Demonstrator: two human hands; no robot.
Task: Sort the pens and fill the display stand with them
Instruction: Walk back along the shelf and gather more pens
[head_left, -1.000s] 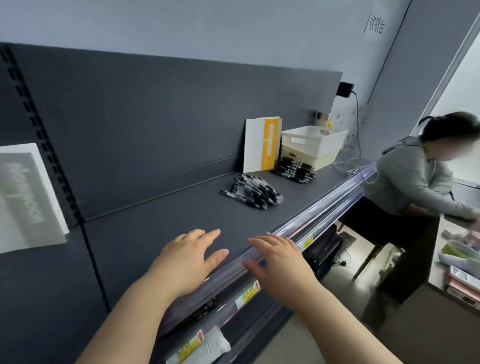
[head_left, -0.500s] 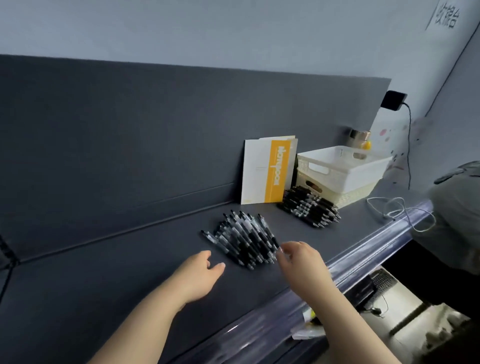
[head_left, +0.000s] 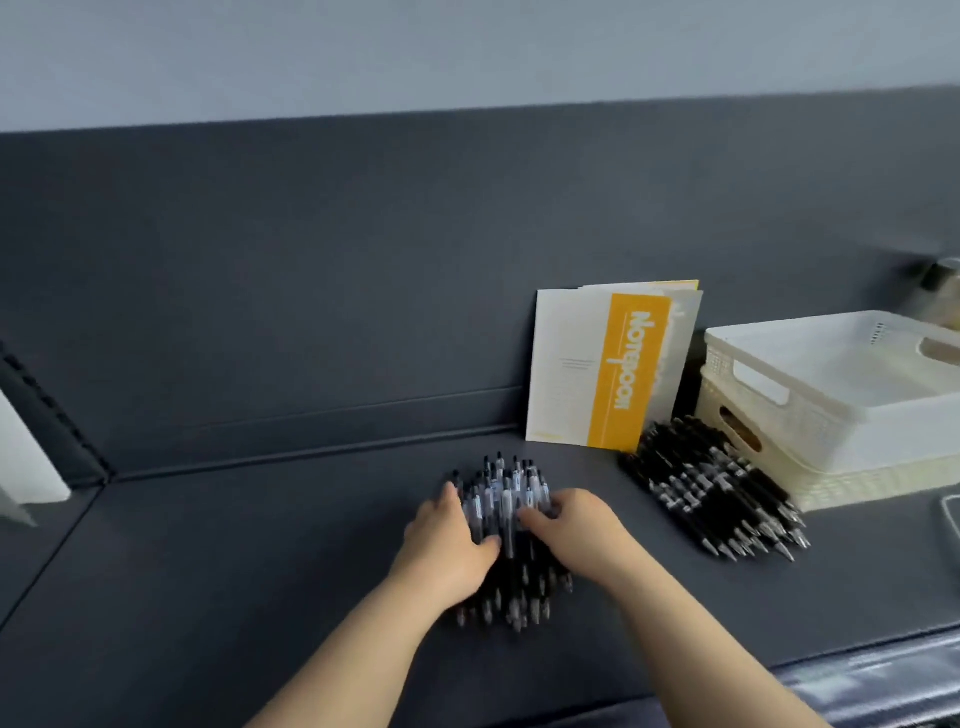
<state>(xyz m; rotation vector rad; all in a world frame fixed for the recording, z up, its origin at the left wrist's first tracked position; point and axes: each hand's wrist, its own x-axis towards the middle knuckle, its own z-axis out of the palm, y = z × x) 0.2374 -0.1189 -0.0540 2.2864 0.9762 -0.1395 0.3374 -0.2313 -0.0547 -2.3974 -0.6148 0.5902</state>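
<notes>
Pens (head_left: 500, 488) in the centre pile lay half hidden (and blurred) under the left grip (head_left: 451, 543) and right grip (head_left: 577, 530), both curled round them; basket (head_left: 810, 421) cut off right.

Bare forearms end in left grip (head_left: 448, 545) and right grip (head_left: 577, 527).

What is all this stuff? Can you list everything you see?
near pen pile: one heap, black and clear, mid-shelf between the hands
far pen pile: one heap, black, right, in front of the baskets
booklets: at least two, white with a yellow band, leaning on the back panel
white basket: one, white, stacked on the cream one
cream basket: one, cream, far right
jar: one, blurry, behind the baskets
shelf: one, dark grey, under everything
left hand: cups the near pile's left side
right hand: fingers curled over its right side
</notes>
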